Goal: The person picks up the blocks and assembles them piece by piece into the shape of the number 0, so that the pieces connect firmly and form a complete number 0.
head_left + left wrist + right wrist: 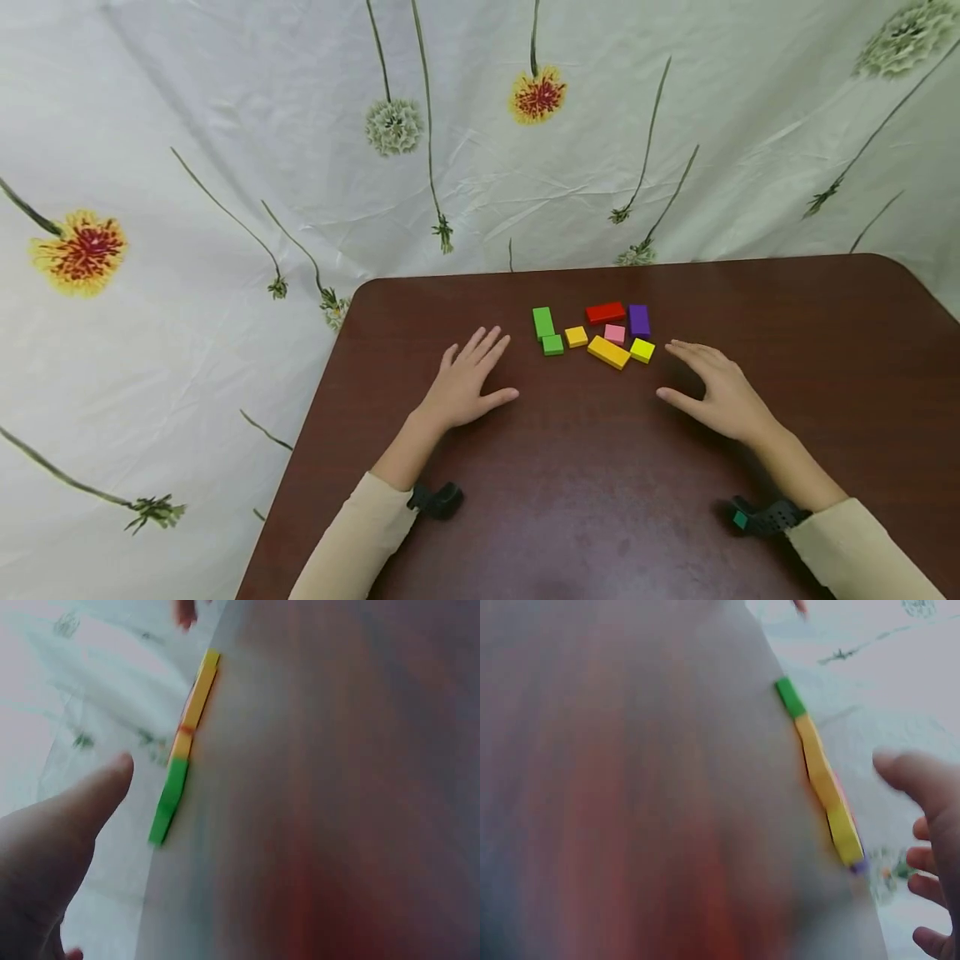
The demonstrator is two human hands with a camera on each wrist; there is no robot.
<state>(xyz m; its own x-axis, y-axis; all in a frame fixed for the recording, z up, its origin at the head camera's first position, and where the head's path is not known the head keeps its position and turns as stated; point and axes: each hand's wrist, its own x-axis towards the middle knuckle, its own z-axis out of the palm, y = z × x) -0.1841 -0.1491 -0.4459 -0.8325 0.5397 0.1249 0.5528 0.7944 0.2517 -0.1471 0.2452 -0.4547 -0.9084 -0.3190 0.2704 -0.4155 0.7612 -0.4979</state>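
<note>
Several small coloured blocks lie in a loose group towards the far side of the table. A long green block touches a short green block at the left. Beside them are a small orange-yellow block, a long orange-yellow block, a pink block, a red block, a purple block and a bright yellow block. My left hand, fingers spread and holding nothing, is left of the green blocks. Right of the yellow block, my right hand has its thumb apart from its extended fingers, nothing in it.
The dark brown table has rounded far corners. Behind and to the left hangs a white cloth printed with flowers. Each wrist carries a dark strap with a camera, the left camera and the right camera.
</note>
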